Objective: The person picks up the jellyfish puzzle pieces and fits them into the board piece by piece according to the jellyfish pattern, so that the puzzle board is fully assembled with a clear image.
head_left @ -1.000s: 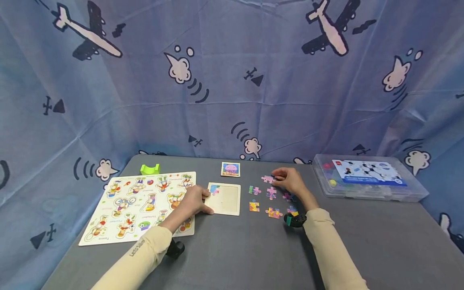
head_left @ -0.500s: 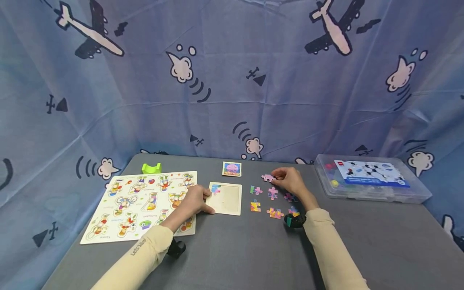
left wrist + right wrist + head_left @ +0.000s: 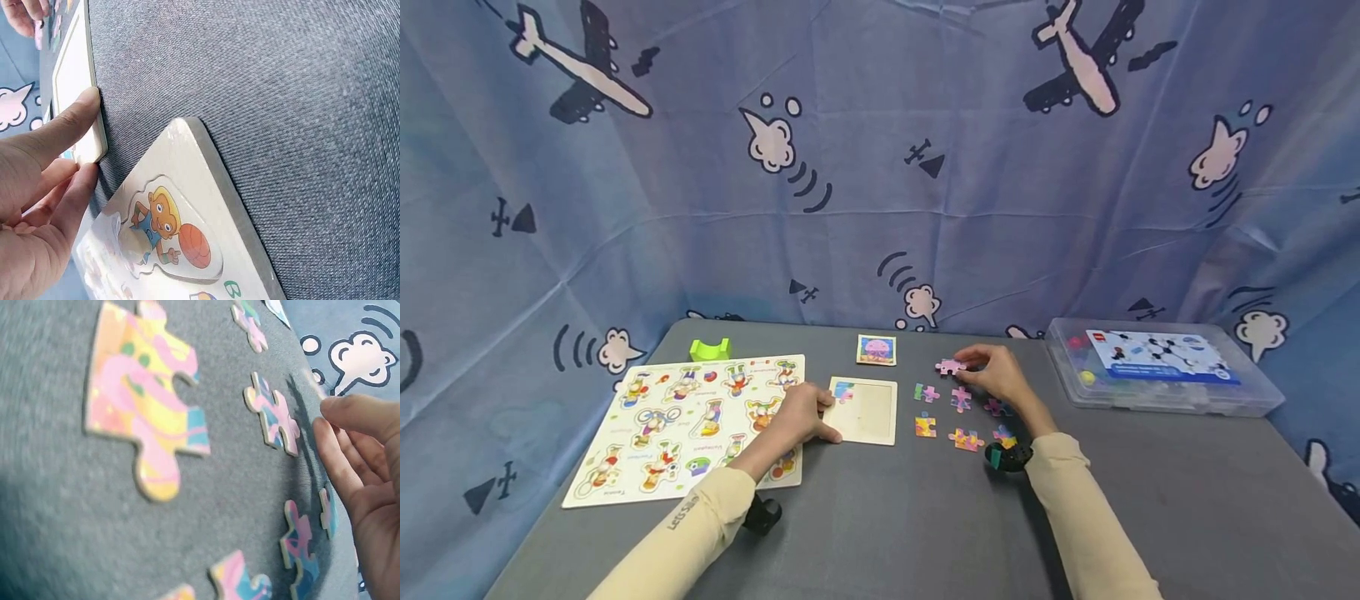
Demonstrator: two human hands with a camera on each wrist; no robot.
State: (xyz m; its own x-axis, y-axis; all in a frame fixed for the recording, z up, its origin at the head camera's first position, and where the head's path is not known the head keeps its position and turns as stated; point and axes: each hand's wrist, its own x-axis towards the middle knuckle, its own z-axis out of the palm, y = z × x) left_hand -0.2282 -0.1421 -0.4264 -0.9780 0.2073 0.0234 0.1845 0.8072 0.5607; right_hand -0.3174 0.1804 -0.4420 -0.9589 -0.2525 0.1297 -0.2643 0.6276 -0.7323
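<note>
Jigsaw piece [image 3: 950, 367], mostly pink, is pinched between the thumb and fingers of the right hand [image 3: 997, 371], over past the far side of the loose pieces [image 3: 961, 400]. Left hand [image 3: 805, 412] has the near-left corner of the shallow wooden tray [image 3: 868, 417] between thumb and fingers, which I'd guess is to keep it from sliding.

So my read is we're at the "pick a piece" stage, pretty early on: only a blue-and-pink corner bit [image 3: 844, 392] sits in the tray, far-left corner. Next move probably calls for bringing the pink one left, turning it so the tabs match, and pressing it flat. Can't tell which slot it suits. The picture card [image 3: 876, 350] with the pink creature behind the tray might be the guide.

Views differ a fair bit. Right wrist cam barely gets the held piece, just a pale blurry sliver, but it shows a yellow-and-pink piece [image 3: 147, 406] up close, straight edge and all. Left wrist cam catches the basketball player inset [image 3: 153, 225] on the sports puzzle board [image 3: 625, 437], which the forearm mostly covers from the head.
</note>
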